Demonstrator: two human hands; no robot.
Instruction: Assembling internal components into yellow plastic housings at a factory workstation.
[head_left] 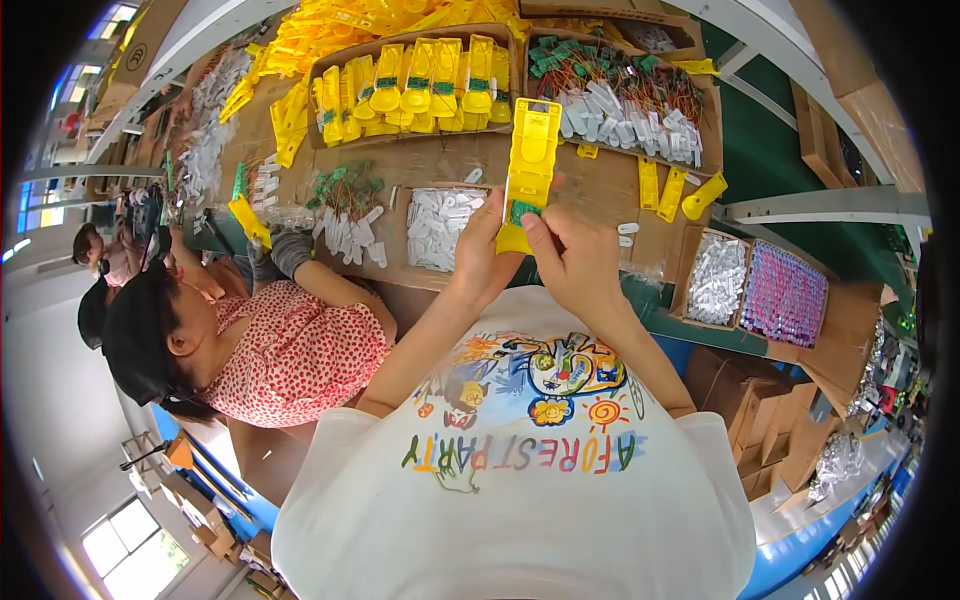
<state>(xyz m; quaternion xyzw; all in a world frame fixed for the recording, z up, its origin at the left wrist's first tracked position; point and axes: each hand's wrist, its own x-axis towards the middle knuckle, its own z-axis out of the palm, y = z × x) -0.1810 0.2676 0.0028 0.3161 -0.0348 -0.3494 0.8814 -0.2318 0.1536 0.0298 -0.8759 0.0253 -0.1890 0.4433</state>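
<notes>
A long yellow plastic housing (pixel 534 150) stands nearly upright in front of my chest. My left hand (pixel 484 250) is closed on the left edge of its lower part. On the other side my right hand (pixel 582 252) is closed too, its thumb pressing at a small green circuit board (pixel 522 210) in the housing's lower part. The right fingers behind the housing are mostly hidden. Beyond my hands, a carton of yellow housings (pixel 420 85), several with green boards in them, sits next to a carton of wired green boards and white plastic pieces (pixel 625 110).
By my left hand stands a small box of white pieces (pixel 440 228). Wired boards (pixel 348 200) lie left of it. At the right, cartons hold white pieces (pixel 715 280) and pinkish-purple parts (pixel 785 293). A co-worker in a dotted top (pixel 300 350) sits close at my left, wearing grey gloves.
</notes>
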